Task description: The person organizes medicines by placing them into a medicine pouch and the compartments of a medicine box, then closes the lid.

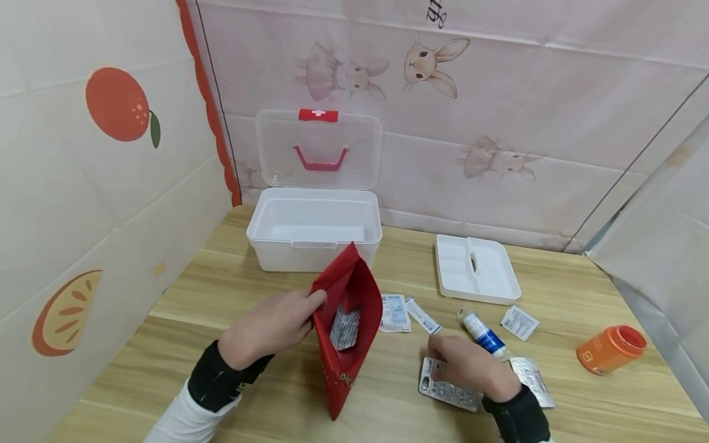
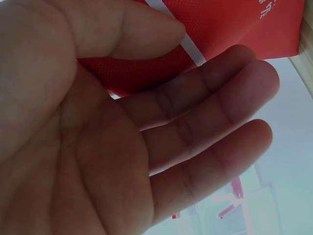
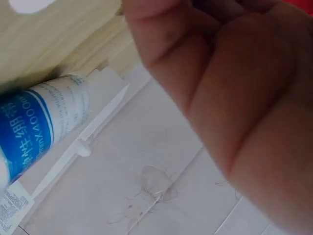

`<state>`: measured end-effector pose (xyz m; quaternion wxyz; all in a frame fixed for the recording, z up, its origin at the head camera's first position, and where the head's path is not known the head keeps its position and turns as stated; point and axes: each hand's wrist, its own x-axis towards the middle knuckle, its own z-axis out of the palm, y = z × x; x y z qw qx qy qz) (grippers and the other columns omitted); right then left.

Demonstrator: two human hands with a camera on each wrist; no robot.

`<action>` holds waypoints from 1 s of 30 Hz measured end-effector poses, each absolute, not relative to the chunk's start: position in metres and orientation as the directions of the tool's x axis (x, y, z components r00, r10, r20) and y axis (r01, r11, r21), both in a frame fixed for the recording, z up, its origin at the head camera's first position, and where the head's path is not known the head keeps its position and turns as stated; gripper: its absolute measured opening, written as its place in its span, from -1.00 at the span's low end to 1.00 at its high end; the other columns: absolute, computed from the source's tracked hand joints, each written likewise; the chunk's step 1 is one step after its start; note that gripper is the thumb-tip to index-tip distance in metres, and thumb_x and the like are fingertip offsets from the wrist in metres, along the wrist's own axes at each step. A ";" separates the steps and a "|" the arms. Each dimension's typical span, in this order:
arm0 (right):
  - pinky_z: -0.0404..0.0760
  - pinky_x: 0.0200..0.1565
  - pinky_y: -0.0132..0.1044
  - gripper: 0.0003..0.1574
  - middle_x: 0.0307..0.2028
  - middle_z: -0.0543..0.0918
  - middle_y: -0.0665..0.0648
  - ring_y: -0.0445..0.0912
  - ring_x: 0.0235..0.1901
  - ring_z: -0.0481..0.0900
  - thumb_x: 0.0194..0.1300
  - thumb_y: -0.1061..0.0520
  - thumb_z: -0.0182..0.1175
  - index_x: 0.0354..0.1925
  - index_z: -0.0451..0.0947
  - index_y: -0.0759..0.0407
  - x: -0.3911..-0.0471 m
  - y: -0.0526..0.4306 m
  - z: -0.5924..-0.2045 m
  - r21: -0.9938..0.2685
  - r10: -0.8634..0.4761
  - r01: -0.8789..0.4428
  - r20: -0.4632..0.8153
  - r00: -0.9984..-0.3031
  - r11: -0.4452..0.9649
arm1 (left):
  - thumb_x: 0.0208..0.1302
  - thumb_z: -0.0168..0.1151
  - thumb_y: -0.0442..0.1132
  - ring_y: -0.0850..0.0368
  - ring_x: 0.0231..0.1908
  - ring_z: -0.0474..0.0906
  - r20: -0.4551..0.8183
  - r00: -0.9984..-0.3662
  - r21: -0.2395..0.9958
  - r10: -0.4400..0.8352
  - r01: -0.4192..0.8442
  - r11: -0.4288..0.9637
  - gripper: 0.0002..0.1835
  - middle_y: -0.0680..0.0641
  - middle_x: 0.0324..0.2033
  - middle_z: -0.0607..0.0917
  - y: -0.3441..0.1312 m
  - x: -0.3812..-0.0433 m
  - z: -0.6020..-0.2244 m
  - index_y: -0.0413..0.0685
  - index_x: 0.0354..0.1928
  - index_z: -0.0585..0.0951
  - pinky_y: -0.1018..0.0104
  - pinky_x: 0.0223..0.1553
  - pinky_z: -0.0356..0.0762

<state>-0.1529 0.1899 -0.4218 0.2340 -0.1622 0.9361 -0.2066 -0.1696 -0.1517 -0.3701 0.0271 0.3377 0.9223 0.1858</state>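
My left hand (image 1: 271, 323) pinches the left rim of a red zip pouch (image 1: 362, 295) between thumb and index finger. The other fingers extend loosely behind it in the left wrist view. The pouch stands tilted with its mouth agape, and silver blister packs (image 1: 345, 328) show inside. At the right, my right hand (image 1: 465, 363) curls its fingers over the upper edge of a silver blister pack (image 1: 451, 391) and grips it low at the tabletop. Its fingertips are partly hidden. Just beyond that hand lies a blue-and-white wrapped bandage roll (image 1: 482, 332).
A clear box (image 1: 316, 261) with its lid (image 1: 318, 138) raised stands at the back. Right of it lies a white tray (image 1: 479, 292). Small packets (image 1: 396, 312), a sachet (image 1: 519, 323), another blister pack (image 1: 533, 381) and an orange bottle (image 1: 609, 351) are spread around.
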 end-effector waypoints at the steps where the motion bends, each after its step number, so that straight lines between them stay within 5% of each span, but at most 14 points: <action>1: 0.35 -0.39 -0.28 -0.77 -0.47 0.46 -0.02 -0.13 -0.44 0.39 0.23 0.24 0.36 -0.32 0.46 0.04 -0.153 0.191 -0.421 -0.483 -0.435 -0.239 -0.350 -0.830 0.842 | 0.28 0.24 -0.43 0.26 -0.50 0.41 0.076 -0.770 0.362 0.634 0.613 0.702 -0.78 0.06 -0.46 0.52 -0.152 -0.170 -0.370 -0.07 -0.14 0.44 0.45 -0.49 0.43; 11: 0.34 -0.53 -0.40 -0.93 -0.55 0.39 -0.11 -0.30 -0.57 0.32 0.41 0.19 0.18 -0.22 0.45 0.12 -0.154 0.202 -0.402 -0.624 -0.578 -0.374 -0.155 -0.801 0.686 | 0.29 0.24 -0.42 0.26 -0.52 0.41 0.072 -0.770 0.375 0.634 0.610 0.698 -0.80 0.06 -0.47 0.51 -0.151 -0.171 -0.370 -0.07 -0.14 0.44 0.45 -0.51 0.43; 22: 0.19 -0.64 -0.44 -0.84 -0.66 0.22 -0.15 -0.36 -0.69 0.15 0.52 0.12 0.06 -0.11 0.28 0.15 -0.150 0.200 -0.390 -0.667 -0.417 -0.362 0.083 -0.905 0.651 | 0.30 0.23 -0.42 0.26 -0.52 0.41 0.076 -0.768 0.374 0.636 0.613 0.696 -0.80 0.07 -0.48 0.51 -0.151 -0.170 -0.371 -0.07 -0.14 0.44 0.45 -0.50 0.43; 30: 0.18 -0.66 -0.43 -0.80 -0.63 0.28 -0.15 -0.36 -0.68 0.14 0.51 0.25 0.02 0.01 0.23 0.20 -0.149 0.189 -0.389 -0.682 -0.339 -0.450 0.301 -0.891 0.577 | 0.29 0.23 -0.43 0.26 -0.51 0.41 0.073 -0.770 0.376 0.634 0.610 0.698 -0.79 0.06 -0.46 0.52 -0.151 -0.169 -0.371 -0.07 -0.13 0.44 0.46 -0.49 0.44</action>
